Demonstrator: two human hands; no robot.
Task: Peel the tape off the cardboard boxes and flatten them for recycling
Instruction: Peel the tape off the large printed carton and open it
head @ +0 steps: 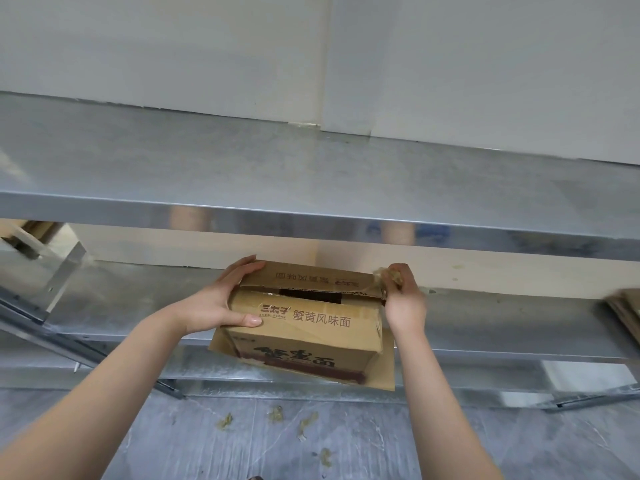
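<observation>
Peeling step: left hand [221,299] clasps brown printed cardboard box [304,327]; right hand [403,299] pinches crumpled clear tape [382,273] (top seam part-open). Next: steady pull along edge.

I get soft, even light, likely from overhead, source out of view. The wall [173,46] is pale and flat. The metal shelf [311,168] gleams along its front edge with smeared reflections. Print on the box [311,337] reads sharp; straight lines bow toward the corners — wide-lens bending.
</observation>
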